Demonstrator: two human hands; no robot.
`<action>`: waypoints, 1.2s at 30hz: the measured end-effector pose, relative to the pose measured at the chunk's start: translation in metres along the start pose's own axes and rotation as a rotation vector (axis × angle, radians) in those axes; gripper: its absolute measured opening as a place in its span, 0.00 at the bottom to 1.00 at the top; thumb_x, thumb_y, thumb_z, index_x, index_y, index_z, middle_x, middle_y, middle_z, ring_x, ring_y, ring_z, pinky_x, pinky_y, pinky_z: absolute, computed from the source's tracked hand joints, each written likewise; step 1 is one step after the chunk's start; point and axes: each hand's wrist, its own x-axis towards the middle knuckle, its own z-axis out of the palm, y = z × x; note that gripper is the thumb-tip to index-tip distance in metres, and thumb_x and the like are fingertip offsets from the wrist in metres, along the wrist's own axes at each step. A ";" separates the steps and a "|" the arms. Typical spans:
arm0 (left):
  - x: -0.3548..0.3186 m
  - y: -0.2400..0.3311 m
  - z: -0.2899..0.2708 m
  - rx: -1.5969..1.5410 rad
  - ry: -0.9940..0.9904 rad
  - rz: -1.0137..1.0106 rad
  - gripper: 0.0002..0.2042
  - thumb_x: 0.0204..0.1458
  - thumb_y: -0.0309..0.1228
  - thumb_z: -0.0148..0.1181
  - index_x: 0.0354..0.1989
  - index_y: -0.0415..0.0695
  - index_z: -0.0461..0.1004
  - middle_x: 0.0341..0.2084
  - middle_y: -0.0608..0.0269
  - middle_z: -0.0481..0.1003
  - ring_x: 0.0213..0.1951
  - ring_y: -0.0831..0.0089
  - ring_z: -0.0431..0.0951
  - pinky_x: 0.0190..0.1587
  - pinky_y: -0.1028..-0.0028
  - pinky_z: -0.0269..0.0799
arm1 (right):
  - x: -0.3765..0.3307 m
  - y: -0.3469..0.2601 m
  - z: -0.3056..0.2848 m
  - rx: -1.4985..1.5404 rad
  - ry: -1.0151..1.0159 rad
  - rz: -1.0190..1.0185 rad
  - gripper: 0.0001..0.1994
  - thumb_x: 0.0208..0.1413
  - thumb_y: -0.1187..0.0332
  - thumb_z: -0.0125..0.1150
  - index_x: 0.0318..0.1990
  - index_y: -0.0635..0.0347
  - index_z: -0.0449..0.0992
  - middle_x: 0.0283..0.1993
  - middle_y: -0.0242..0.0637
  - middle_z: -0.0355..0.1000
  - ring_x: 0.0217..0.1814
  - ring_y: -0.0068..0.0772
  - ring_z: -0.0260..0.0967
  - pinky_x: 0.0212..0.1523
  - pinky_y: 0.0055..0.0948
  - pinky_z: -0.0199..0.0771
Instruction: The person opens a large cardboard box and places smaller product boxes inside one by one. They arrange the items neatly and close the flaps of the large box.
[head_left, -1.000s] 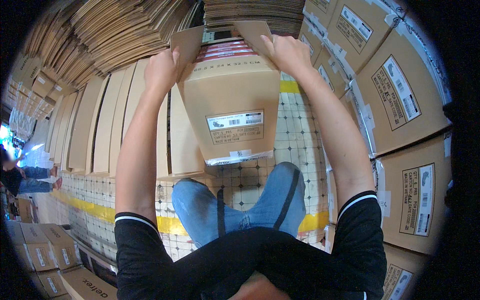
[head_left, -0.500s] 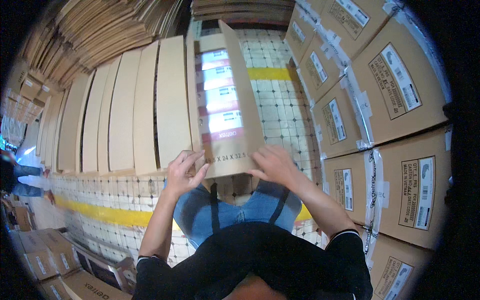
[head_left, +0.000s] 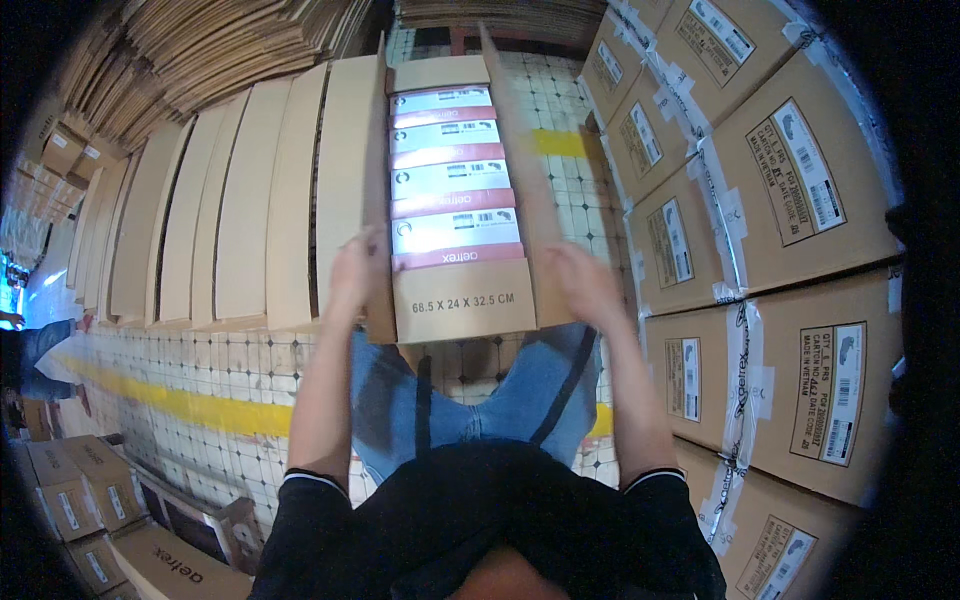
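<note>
An open cardboard carton point(head_left: 465, 305) stands in front of my legs, its long flaps raised at both sides. Inside, several white-and-pink shoe boxes point(head_left: 456, 232) sit in a row, labelled ends up. The near short flap lies folded down over the near end. My left hand point(head_left: 355, 272) is at the near end of the left flap point(head_left: 378, 220). Along the outer side of the right flap point(head_left: 530, 200) is my right hand point(head_left: 585, 285), close against it. Motion smears both hands, so their finger closure is unclear.
A row of upright tan cartons point(head_left: 245, 200) stands to the left. Stacked taped cartons point(head_left: 780, 190) form a wall on the right. Flattened cardboard point(head_left: 220, 60) is piled at the back left. A yellow line point(head_left: 190, 402) crosses the tiled floor. Another person's legs point(head_left: 50, 345) show far left.
Both long flaps have moved apart, exposing more of the shoe boxes. My hands have shifted outward from the near flap to the carton's two sides.
</note>
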 end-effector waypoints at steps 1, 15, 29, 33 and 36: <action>0.000 -0.022 -0.008 -0.172 -0.044 0.011 0.23 0.56 0.31 0.60 0.61 0.47 0.70 0.52 0.48 0.76 0.48 0.62 0.79 0.50 0.67 0.76 | 0.002 0.023 -0.010 0.147 -0.023 -0.047 0.15 0.59 0.68 0.55 0.53 0.54 0.77 0.56 0.43 0.74 0.54 0.43 0.75 0.53 0.38 0.74; -0.010 -0.044 -0.017 -0.334 0.120 0.068 0.19 0.60 0.27 0.53 0.59 0.38 0.71 0.42 0.44 0.80 0.45 0.63 0.82 0.49 0.70 0.75 | 0.017 -0.096 0.137 -0.229 0.232 -0.482 0.23 0.59 0.55 0.58 0.54 0.62 0.75 0.60 0.54 0.67 0.64 0.55 0.62 0.63 0.54 0.58; -0.013 -0.046 -0.016 -0.378 0.127 0.061 0.18 0.63 0.30 0.51 0.59 0.38 0.72 0.51 0.50 0.78 0.52 0.68 0.77 0.56 0.71 0.70 | -0.148 -0.098 0.050 0.072 -0.404 -0.371 0.15 0.59 0.56 0.60 0.36 0.62 0.79 0.40 0.45 0.74 0.46 0.50 0.73 0.45 0.46 0.75; -0.013 -0.047 -0.015 -0.349 0.119 0.045 0.17 0.63 0.29 0.52 0.59 0.39 0.73 0.49 0.52 0.79 0.52 0.69 0.78 0.55 0.72 0.71 | -0.146 -0.094 0.045 0.172 -0.352 -0.204 0.13 0.59 0.59 0.61 0.40 0.61 0.78 0.43 0.46 0.75 0.48 0.51 0.73 0.48 0.44 0.74; -0.011 -0.048 -0.015 -0.299 0.137 0.049 0.17 0.63 0.29 0.52 0.58 0.40 0.73 0.48 0.52 0.79 0.52 0.68 0.79 0.54 0.72 0.72 | -0.121 -0.105 0.026 0.202 -0.138 -0.194 0.13 0.59 0.61 0.61 0.43 0.61 0.79 0.46 0.46 0.76 0.50 0.51 0.73 0.50 0.43 0.73</action>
